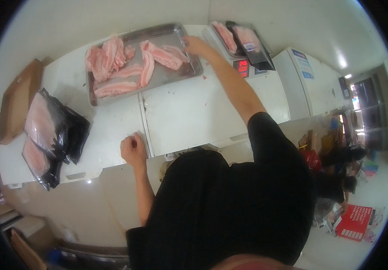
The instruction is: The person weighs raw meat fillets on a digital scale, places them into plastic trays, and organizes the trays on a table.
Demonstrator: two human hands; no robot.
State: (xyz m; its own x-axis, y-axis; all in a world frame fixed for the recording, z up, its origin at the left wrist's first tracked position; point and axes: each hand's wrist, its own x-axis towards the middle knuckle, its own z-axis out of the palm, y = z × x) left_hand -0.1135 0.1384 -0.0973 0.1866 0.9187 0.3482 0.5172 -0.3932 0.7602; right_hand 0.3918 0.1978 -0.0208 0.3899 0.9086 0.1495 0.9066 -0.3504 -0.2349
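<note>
My left hand (133, 149) rests loosely curled at the near edge of the white chest-freezer top (187, 114); whether anything is in it cannot be seen. At the right end of a metal tray (167, 84) is my right hand (194, 46), its fingertips by the rim and close to a strip of raw pork belly (173, 52). More pork belly strips (104, 59) lie bunched on the tray's left side. Right of my right hand stands a digital scale (241, 68) with a lit red display. It bears packs of sliced meat, one a black-backed plastic pack (250, 42) lying tilted.
Several plastic packs of meat (40, 118) overlap at the left, beside an open cardboard box (20, 101). A white appliance (312, 77) stands beyond the scale. At the far right, a co-worker (332, 185) bends near a red printed sheet (354, 222).
</note>
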